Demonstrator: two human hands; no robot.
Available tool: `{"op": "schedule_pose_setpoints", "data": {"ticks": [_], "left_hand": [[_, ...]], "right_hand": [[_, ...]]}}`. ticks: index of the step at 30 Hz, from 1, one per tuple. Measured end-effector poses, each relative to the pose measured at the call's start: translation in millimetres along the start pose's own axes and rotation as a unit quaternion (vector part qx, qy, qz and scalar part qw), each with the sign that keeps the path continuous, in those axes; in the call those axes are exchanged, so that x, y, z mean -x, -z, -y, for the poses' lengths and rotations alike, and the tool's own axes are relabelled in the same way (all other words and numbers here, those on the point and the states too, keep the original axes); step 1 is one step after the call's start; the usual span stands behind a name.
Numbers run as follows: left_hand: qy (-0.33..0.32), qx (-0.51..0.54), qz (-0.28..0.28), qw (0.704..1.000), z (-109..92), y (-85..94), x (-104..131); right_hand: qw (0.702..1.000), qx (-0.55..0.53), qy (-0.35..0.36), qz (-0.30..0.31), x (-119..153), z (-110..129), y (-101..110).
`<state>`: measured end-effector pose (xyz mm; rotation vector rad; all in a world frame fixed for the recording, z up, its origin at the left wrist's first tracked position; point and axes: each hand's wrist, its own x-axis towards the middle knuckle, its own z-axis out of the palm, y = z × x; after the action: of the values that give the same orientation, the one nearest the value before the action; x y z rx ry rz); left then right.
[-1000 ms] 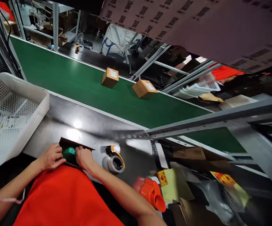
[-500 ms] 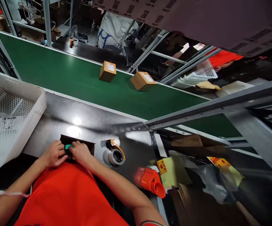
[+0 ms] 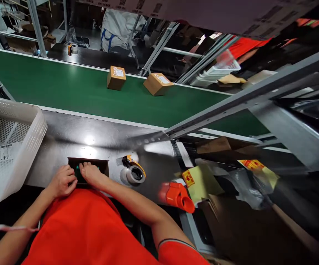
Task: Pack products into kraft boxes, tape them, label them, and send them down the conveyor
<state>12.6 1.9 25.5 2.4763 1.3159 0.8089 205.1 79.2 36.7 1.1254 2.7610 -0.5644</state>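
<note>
Directly in front of my body is an open box (image 3: pixel 103 166) with a dark inside, on the metal worktop (image 3: pixel 65 129). My left hand (image 3: pixel 63 180) is closed at its left side, with fingers curled at the edge. My right hand (image 3: pixel 91 173) reaches into the box, its fingers bent together over a green item (image 3: pixel 77 167). Most of that item is hidden by the hand and the box wall, so its kind does not show. A tape dispenser (image 3: pixel 134 173) with a roll of tape lies just right of the box.
A white plastic basket (image 3: pixel 34 136) stands at the left. Beyond the worktop runs a green conveyor belt (image 3: pixel 73 92) carrying two cartons (image 3: pixel 116 79). An orange-red plastic device (image 3: pixel 179 197) and yellow bags (image 3: pixel 203 184) lie to the right. A metal frame bar (image 3: pixel 217 99) crosses there.
My right hand has sunk deeper into the box, and less of the green item shows. My left hand stays at the box's left side. The camera view has shifted.
</note>
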Motion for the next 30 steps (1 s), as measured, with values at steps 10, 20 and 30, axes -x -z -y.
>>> {"op": "schedule_pose_setpoints", "data": {"ticks": [10, 20, 30], "left_hand": [[0.031, 0.022, 0.092, 0.995, -18.1, -11.0, -10.6], [0.004, -0.145, 0.052, 0.988, 25.1, -39.7, -25.5], [0.111, -0.136, 0.078, 0.981, 36.4, -78.2, 56.8]], "right_hand": [[0.950, -0.122, -0.168, -0.233, 126.3, -58.5, -48.3], [0.970, -0.147, -0.119, -0.155, 76.9, -58.1, -46.9], [0.860, -0.083, -0.458, -0.211, 143.1, -203.1, -52.3]]}}
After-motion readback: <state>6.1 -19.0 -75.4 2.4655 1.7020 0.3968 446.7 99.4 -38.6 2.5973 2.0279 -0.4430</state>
